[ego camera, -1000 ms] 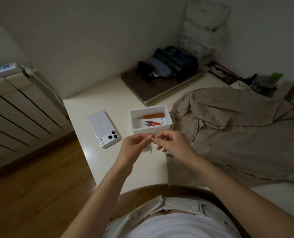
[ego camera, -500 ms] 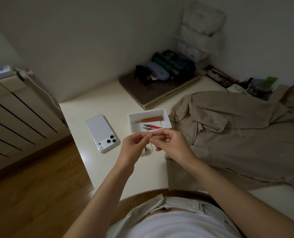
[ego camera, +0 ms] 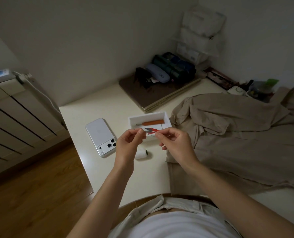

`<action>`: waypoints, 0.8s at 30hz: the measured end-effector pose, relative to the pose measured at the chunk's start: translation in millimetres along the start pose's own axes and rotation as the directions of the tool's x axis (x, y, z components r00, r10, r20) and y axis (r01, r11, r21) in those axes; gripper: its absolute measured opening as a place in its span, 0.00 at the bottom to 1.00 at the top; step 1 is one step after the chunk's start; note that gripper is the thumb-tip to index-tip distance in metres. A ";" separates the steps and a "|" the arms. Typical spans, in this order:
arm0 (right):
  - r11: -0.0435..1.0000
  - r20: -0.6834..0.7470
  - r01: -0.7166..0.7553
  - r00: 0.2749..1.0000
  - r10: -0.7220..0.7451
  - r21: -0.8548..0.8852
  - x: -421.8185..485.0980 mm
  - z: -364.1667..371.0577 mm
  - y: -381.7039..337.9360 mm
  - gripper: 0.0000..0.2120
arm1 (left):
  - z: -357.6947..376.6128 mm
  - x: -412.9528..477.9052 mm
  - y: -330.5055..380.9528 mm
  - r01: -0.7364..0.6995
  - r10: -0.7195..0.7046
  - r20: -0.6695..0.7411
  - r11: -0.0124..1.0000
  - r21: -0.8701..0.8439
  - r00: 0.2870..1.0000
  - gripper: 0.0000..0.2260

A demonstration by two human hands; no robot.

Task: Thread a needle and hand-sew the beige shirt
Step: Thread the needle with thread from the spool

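My left hand [ego camera: 128, 145] and my right hand [ego camera: 176, 143] are raised side by side over the white table, just in front of the tray. Each pinches thumb against forefinger. A fine pale thread [ego camera: 152, 135] runs from the right fingertips toward the left ones. The left fingertips pinch something tiny, apparently the needle, too small to make out. A white thread spool [ego camera: 140, 154] lies on the table under my hands. The beige shirt [ego camera: 237, 134] is spread rumpled over the table to the right, its edge close to my right wrist.
A white tray [ego camera: 166, 118] holds an orange-handled seam ripper [ego camera: 152, 122] and red thread snips [ego camera: 151, 130]. A white phone [ego camera: 100, 134] lies face down to the left. Cases and boxes sit on a brown board [ego camera: 142, 95] at the back. A radiator [ego camera: 14, 114] stands left.
My hands have drawn a little apart, so the fingertips no longer meet, and the spool beneath them now shows. The view has shifted slightly.
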State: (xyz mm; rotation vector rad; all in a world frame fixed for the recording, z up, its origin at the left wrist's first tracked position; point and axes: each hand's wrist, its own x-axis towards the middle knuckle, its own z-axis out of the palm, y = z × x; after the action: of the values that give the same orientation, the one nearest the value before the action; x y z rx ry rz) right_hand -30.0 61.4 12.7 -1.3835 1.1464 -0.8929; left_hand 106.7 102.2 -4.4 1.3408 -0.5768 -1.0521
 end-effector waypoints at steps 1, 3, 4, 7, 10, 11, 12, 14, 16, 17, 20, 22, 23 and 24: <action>1.000 0.001 -0.007 1.000 0.007 0.008 0.2 0.4 0.1 0.03 | 0.0 1.0 -0.3 0.005 -0.005 -0.013 1.000 -0.023 1.000 0.03; 1.000 0.000 -0.019 1.000 0.019 0.015 0.1 0.7 0.4 0.02 | 1.2 2.5 -1.0 0.020 -0.021 -0.021 0.997 -0.071 1.000 0.02; 0.999 -0.004 -0.026 1.000 0.026 0.019 0.2 0.8 0.5 0.01 | 1.7 3.0 -1.2 0.028 -0.030 -0.020 0.996 -0.090 0.999 0.02; 0.998 -0.021 -0.052 0.998 0.053 0.043 1.6 1.1 -0.2 0.03 | 2.8 3.7 -1.5 0.050 -0.051 -0.009 0.992 -0.120 0.999 0.02; 0.995 -0.031 -0.063 0.997 0.066 0.072 3.2 1.0 -1.6 0.04 | 4.3 3.3 -1.4 0.060 -0.059 0.010 0.991 -0.123 0.998 0.03; 0.995 -0.031 -0.064 0.997 0.067 0.080 3.6 0.9 -2.1 0.04 | 4.8 3.0 -1.5 0.065 -0.063 0.017 0.991 -0.119 0.998 0.03; 0.994 -0.029 -0.065 0.997 0.068 0.086 3.5 0.5 -2.6 0.04 | 5.4 2.9 -1.8 0.068 -0.066 0.021 0.991 -0.114 0.998 0.03; 0.993 -0.024 -0.070 0.997 0.073 0.090 4.5 0.4 -2.2 0.03 | 4.9 2.9 -2.1 0.073 -0.071 0.028 0.992 -0.099 0.997 0.03; 0.993 -0.026 -0.081 0.996 0.083 0.089 6.5 -0.1 -2.4 0.01 | 3.4 3.1 -1.9 0.080 -0.077 0.046 0.995 -0.062 0.996 0.02; 0.992 -0.031 -0.082 0.996 0.085 0.093 7.7 -0.5 -2.6 0.02 | 2.3 3.1 -1.8 0.080 -0.079 0.060 0.996 -0.024 0.995 0.02; 0.993 -0.027 -0.077 0.996 0.080 0.091 11.5 -3.2 -3.3 0.07 | -1.2 2.7 -1.6 0.049 -0.066 0.098 0.986 0.162 0.993 0.04; 0.996 0.001 -0.067 0.998 0.067 0.055 12.9 -5.0 -4.0 0.07 | -3.4 2.6 -1.7 0.005 -0.048 0.140 0.956 0.293 0.989 0.05; 0.998 0.021 -0.059 0.998 0.059 0.029 13.3 -5.4 -4.2 0.06 | -3.6 2.3 -1.3 -0.022 -0.041 0.168 0.935 0.354 0.985 0.05; 0.999 0.039 -0.052 0.998 0.052 0.006 13.6 -5.6 -4.1 0.04 | -3.1 2.1 -1.0 -0.049 -0.032 0.192 0.913 0.405 0.981 0.05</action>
State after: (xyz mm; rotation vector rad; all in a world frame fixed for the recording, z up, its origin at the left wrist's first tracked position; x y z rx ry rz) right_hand -31.2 46.6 16.4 -1.3539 1.1431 -0.8287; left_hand 110.1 102.1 -6.4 1.6034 -0.9919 -1.1011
